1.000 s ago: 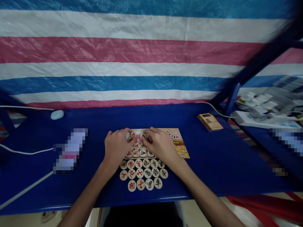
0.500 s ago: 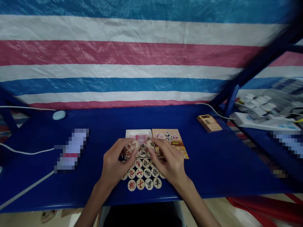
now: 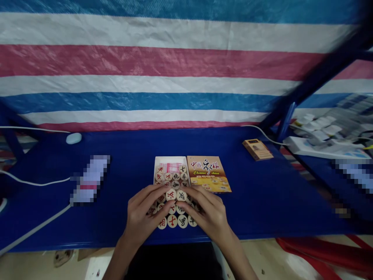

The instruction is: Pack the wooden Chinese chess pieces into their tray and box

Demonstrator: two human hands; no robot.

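My left hand (image 3: 148,204) is closed, thumb and fingers pinching a round Chinese chess piece (image 3: 170,195) with a red character. Close beside it, my right hand (image 3: 205,206) pinches another piece (image 3: 181,195), marked in black. Both hands hover over rows of pale pieces on the blue tabletop; the front row includes a red-marked piece (image 3: 172,221) and a black-marked piece (image 3: 182,221). Just beyond my fingers lies an open white box (image 3: 170,159) with more pieces inside. The hands hide part of the rows and the box's near end.
Right of the box lies its printed lid (image 3: 209,177). A small yellow-brown carton (image 3: 258,149) is farther right. On the left are a blurred-out phone (image 3: 93,179), white cables and a pale blue oval object (image 3: 74,138). A power strip (image 3: 314,149) sits at the right.
Both hands have moved from above the box towards me, over the rows on the table. They have come closer together, and the two held pieces are now nearly side by side.
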